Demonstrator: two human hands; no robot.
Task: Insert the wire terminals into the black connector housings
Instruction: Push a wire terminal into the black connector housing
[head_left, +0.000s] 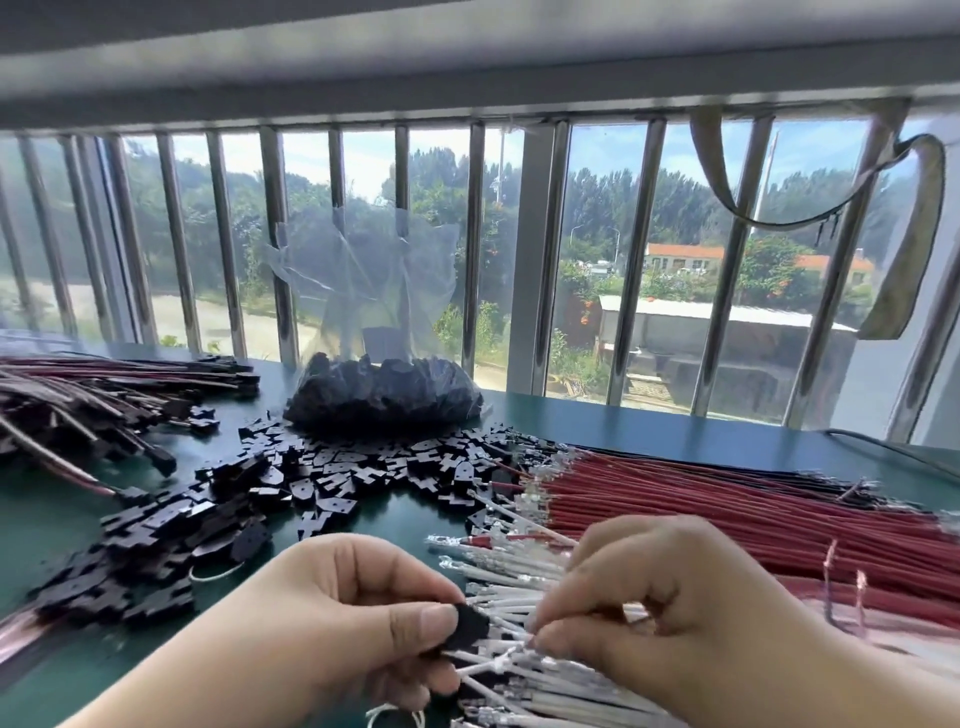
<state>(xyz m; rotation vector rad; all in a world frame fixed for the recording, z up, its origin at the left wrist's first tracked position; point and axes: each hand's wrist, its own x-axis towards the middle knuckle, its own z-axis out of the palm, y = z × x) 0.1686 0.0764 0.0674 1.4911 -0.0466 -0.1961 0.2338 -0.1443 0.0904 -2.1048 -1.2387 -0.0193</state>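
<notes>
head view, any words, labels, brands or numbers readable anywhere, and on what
None can be read.
Clear plastic bag of housings: no print shows.
Loose black housings on the green table: no markings legible, too small and blurred.
Red wires and white wires: no lettering visible.
Buildings outside the window: no signs legible.

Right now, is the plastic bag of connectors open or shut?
Open: the clear plastic bag stands with its mouth taped up to the window bars.
</notes>
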